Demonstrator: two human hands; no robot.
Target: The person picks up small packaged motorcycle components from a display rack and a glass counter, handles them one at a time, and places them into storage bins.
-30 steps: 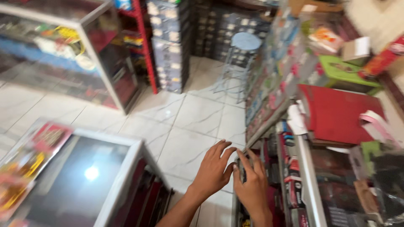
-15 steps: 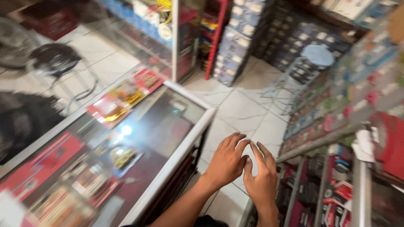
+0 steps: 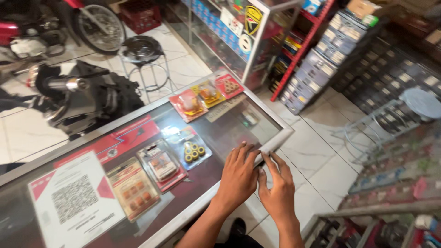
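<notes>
My left hand (image 3: pixel 239 177) hovers flat over the near edge of a glass display counter (image 3: pixel 271 143), fingers spread and empty. My right hand (image 3: pixel 275 186) is right beside it, thumbs almost touching, fingers apart, just off the counter's corner above the tiled floor. Nothing shows between the two hands. Closest on the glass is a blister pack of small yellow rollers (image 3: pixel 193 151), with two other flat packs (image 3: pixel 161 165) to its left.
Red parts packets (image 3: pixel 200 98) lie at the counter's far end and a white printed sheet (image 3: pixel 76 202) at its left. A motorcycle (image 3: pixel 73 98) and black stool (image 3: pixel 140 50) stand beyond. A round stool (image 3: pixel 420 103), stacked boxes (image 3: pixel 317 69) and a shelf (image 3: pixel 390 216) crowd the right.
The view has swung left from the right-hand shelf to the glass counter. Both hands stayed together and now sit over the counter's near corner.
</notes>
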